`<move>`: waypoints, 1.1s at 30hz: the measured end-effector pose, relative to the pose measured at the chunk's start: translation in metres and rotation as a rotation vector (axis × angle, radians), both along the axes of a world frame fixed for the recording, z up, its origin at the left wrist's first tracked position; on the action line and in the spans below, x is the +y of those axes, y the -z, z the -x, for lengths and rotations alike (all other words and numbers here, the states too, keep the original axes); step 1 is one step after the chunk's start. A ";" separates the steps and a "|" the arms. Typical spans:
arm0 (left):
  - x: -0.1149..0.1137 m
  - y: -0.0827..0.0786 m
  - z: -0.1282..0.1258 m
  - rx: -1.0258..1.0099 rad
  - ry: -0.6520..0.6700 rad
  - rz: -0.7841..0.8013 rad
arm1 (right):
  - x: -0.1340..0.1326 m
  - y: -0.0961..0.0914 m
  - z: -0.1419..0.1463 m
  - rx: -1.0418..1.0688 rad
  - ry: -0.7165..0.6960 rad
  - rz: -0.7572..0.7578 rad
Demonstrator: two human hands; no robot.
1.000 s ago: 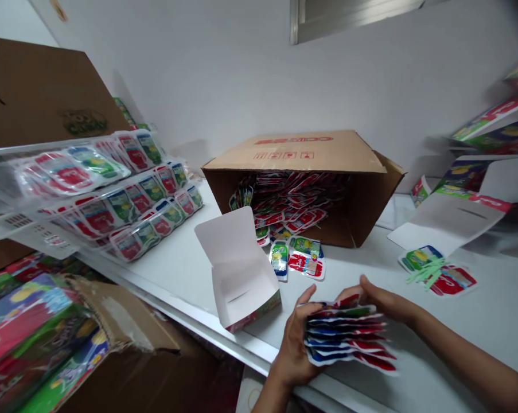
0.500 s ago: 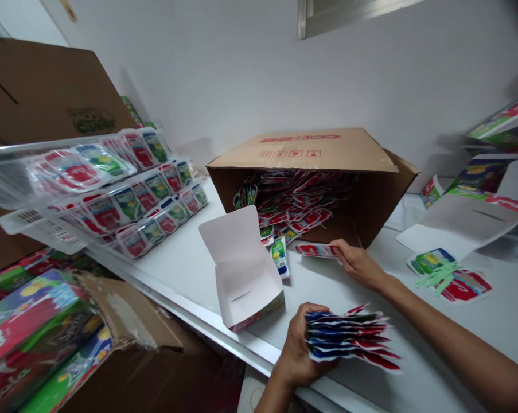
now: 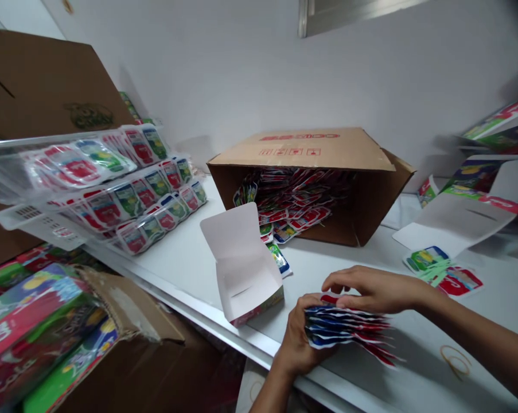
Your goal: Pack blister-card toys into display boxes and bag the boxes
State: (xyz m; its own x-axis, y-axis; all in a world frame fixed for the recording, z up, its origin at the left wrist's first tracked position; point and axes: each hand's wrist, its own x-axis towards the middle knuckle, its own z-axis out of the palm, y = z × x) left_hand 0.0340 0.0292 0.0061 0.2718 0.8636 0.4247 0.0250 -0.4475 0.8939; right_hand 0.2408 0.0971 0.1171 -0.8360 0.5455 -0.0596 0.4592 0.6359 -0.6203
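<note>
My left hand (image 3: 299, 335) is closed round one end of a thick stack of flat sachets (image 3: 349, 331), blue at one edge and red at the other. Over the top of that stack, my right hand (image 3: 377, 289) bends its fingers and thumb on a red sachet (image 3: 328, 299), mostly hidden beneath them. Left of both hands stands a small open display box (image 3: 245, 275) with a white inside and raised lid. Behind it lies a blue and green sachet (image 3: 279, 259). A large carton (image 3: 302, 155) lies on its side, its mouth facing me, with many loose sachets (image 3: 293, 198) inside.
Clear trays of sachets (image 3: 125, 201) are stacked on the left. An open carton (image 3: 151, 355) with printed boxes is below the table edge. At right are another open display box (image 3: 452, 221), two sachets with green strips (image 3: 437, 274) and a rubber band (image 3: 455, 362).
My right hand has come back from the carton's mouth to the stack, bringing a red sachet onto it. My left hand still holds the stack in about the same place.
</note>
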 end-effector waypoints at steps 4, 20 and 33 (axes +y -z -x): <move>-0.001 0.002 -0.003 -0.047 0.029 0.009 | 0.000 -0.005 -0.009 -0.180 0.083 -0.032; 0.004 -0.008 -0.006 -0.117 -0.066 0.372 | -0.024 0.040 -0.020 0.561 0.595 0.472; -0.001 -0.015 0.002 0.037 -0.021 0.221 | 0.019 0.095 0.008 0.657 0.707 0.384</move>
State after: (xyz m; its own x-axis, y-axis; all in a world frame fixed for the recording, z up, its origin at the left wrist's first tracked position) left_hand 0.0320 0.0279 0.0215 0.2647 0.9401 0.2147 0.0670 -0.2401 0.9684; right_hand 0.2331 0.1157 0.0218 -0.2628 0.9647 0.0189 0.1485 0.0598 -0.9871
